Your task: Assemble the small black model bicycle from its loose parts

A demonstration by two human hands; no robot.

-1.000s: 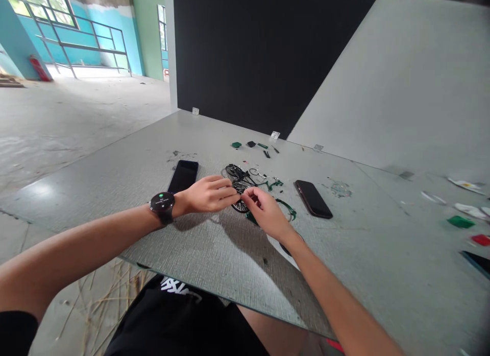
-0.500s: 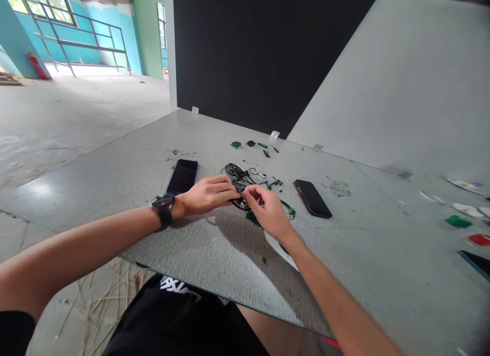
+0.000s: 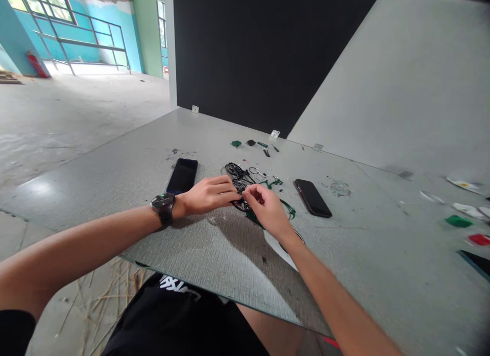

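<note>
Wheel [image 3: 242, 206], black and spoked, is lying at frame centre beneath both hands, just below a black miniature bicycle [image 3: 245, 175]; any join is hidden. Left hand [image 3: 210, 193] is curling over its side, fingers close together; cannot tell its grip. Right hand [image 3: 268, 211] is pinching, thumb and index meeting; any held part is too small to tell. Risks: uneven pressure bending spokes; slipping fingertips losing something small among green pieces [image 3: 274, 183].

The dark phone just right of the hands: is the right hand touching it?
Apart: the head view shows the tabletop plainly between the right hand and the dark phone.
</note>
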